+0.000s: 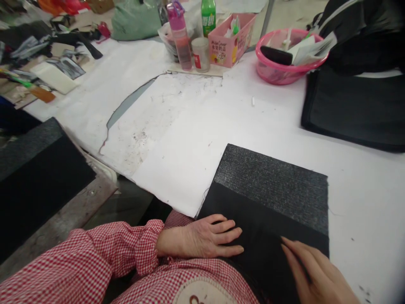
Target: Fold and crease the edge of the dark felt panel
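A black fabric panel (253,223) with a speckled dark grey band (278,185) along its far side lies on the white-covered table at my front edge. My left hand (211,236) rests flat on the panel's left part, its fingers spread and pointing right. My right hand (319,274) lies on the right part, fingers stretched out and fingertips touching the black cloth. The near part of the panel runs down towards my checked apron, and its near edge is hidden.
Another black and grey panel (44,169) lies on a worn board at left. Farther back stand a pink basin (281,76), a pink carton (223,48), a jar (200,55), a purple-topped bottle (182,42) and a green bottle (208,19). Black pieces (354,109) are stacked at right.
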